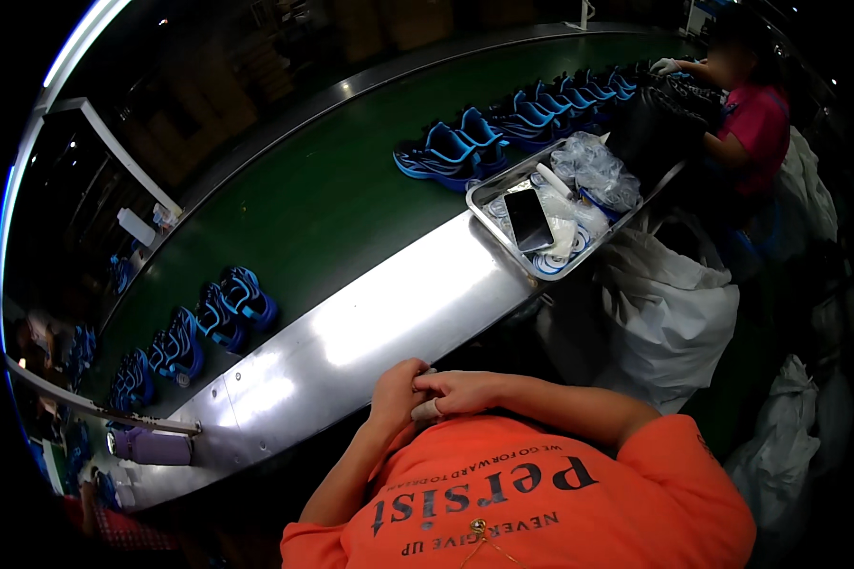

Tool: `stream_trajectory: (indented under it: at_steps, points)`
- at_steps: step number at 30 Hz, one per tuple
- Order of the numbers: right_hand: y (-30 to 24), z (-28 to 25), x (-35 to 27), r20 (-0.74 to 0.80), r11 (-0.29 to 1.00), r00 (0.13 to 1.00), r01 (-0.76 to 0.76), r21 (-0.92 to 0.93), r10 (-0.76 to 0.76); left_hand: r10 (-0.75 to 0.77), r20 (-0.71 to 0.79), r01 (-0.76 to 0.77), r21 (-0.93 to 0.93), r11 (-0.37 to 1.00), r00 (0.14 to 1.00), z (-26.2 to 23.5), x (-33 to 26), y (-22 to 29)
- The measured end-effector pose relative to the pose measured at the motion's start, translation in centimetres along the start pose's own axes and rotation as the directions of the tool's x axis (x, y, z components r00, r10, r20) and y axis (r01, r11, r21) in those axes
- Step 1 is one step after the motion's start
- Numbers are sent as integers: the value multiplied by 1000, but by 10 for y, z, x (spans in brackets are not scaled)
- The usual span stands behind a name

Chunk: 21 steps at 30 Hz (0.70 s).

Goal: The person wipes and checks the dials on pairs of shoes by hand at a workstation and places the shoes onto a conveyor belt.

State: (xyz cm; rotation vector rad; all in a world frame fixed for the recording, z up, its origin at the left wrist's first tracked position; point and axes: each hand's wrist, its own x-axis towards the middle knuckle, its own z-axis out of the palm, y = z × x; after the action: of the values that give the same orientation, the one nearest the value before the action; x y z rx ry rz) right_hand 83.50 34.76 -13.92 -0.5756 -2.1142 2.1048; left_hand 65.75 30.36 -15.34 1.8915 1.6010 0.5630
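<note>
The person's left hand [395,391] and right hand [457,390] meet in front of the body, fingers curled against one another, just beside the near edge of a steel ledge [389,308]. The fingers overlap and partly hide each other, so one cannot tell how far either hand is closed or whether something small lies between them. The ledge, the nearest thing to the hands, runs diagonally from lower left to upper right; its brushed metal throws back bright patches of light.

Beyond it lies a flat, dark green conveyor belt [323,218]. Black-and-blue shoes [247,296] stand in a group at its left part, and a longer row of similar shoes [451,152] recedes toward the upper right. A shallow metal tray [503,242] with a raised rim occupies the ledge's right end, between the hands and that longer row. It contains a glossy black phone [529,220], a white roll [553,180] and crumpled clear plastic [593,169]. A creased white sack [674,308] bulges below the tray. At the opposite end, a purple cylindrical object [158,447] lies under a metal bar [100,406] that crosses the ledge. At upper right, a co-worker in a pink top [764,142] extends a gloved hand [667,66] near the shoes.
</note>
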Motion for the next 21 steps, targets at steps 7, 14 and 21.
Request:
stream_trajectory:
  at_steps: [7,14,21]
  points:
    - [3,-18,-17,3,993,999,41,112,-42,-51,-6,51,38,998,999,8,18,27]
    - [-16,-39,-26,5,995,1000,-23,100,22,-43,-6,43,54,998,999,1,38,40]
    - [-19,-50,-12,20,991,998,-54,125,52,-98,67,94,53,994,993,-10,49,31]
